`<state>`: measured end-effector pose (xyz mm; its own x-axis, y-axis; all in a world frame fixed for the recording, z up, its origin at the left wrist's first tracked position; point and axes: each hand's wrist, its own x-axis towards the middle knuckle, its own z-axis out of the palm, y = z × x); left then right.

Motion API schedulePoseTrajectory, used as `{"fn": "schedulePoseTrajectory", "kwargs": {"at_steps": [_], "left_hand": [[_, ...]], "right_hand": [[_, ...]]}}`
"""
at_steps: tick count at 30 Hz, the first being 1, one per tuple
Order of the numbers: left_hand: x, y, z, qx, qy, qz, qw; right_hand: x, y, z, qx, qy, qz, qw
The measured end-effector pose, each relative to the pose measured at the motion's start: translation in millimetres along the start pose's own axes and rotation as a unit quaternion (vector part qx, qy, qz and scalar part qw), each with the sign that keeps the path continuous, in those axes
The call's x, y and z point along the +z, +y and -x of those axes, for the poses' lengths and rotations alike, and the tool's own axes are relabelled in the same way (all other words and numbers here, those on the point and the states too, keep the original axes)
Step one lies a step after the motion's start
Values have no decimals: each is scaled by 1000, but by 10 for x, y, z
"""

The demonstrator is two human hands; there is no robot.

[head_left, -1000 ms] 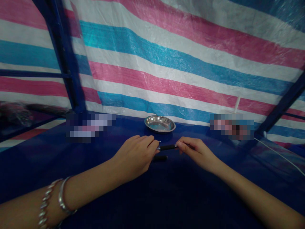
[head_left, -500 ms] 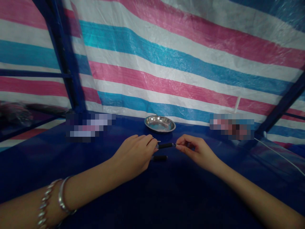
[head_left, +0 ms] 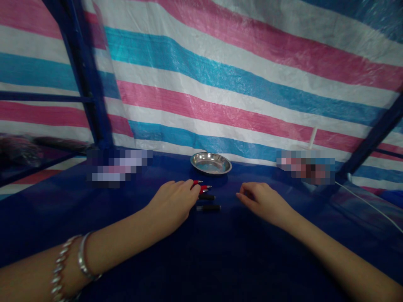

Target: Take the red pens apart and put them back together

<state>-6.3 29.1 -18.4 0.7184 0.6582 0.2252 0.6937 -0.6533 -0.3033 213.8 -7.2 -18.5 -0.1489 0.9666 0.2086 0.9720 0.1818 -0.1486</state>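
Note:
My left hand (head_left: 174, 201) rests on the blue tabletop (head_left: 201, 260), fingers closed round red-ended pens (head_left: 202, 186) that stick out to the right. A black pen (head_left: 207, 196) lies just below them at my fingertips; I cannot tell whether it is in the grip. A short black pen piece (head_left: 208, 207) lies loose on the cloth nearer me. My right hand (head_left: 261, 199) rests on the table to the right, fingers curled in, with nothing visible in them. Bracelets (head_left: 71, 266) are on my left wrist.
A small shiny metal dish (head_left: 210, 163) stands at the back middle, just beyond the pens. A striped pink, blue and white tarp (head_left: 236, 84) walls the back. A blue frame post (head_left: 85, 75) rises at the left. A white cable (head_left: 368, 203) runs along the right.
My right hand let go of the black pen and drew back to the right. The pen moved left to my left hand, where red pen ends now show.

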Motion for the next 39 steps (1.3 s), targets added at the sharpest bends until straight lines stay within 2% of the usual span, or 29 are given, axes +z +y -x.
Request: {"fn": "schedulePoseTrajectory", "kwargs": {"at_steps": [5, 15, 25, 32, 39], "left_hand": [[-22, 2, 8, -2, -21, 14, 1000], [35, -14, 29, 7, 10, 5, 1000], [31, -15, 34, 16, 2, 2, 1000], [-36, -7, 38, -4, 7, -12, 1000], [-104, 2, 26, -37, -19, -24, 999]], "right_hand": [[-10, 9, 8, 4, -18, 82, 996], [-36, 16, 35, 10, -74, 131, 989], [-29, 32, 31, 12, -80, 176, 981], [-37, 44, 48, 34, -83, 182, 979], [-30, 56, 44, 41, -66, 175, 982]]}}
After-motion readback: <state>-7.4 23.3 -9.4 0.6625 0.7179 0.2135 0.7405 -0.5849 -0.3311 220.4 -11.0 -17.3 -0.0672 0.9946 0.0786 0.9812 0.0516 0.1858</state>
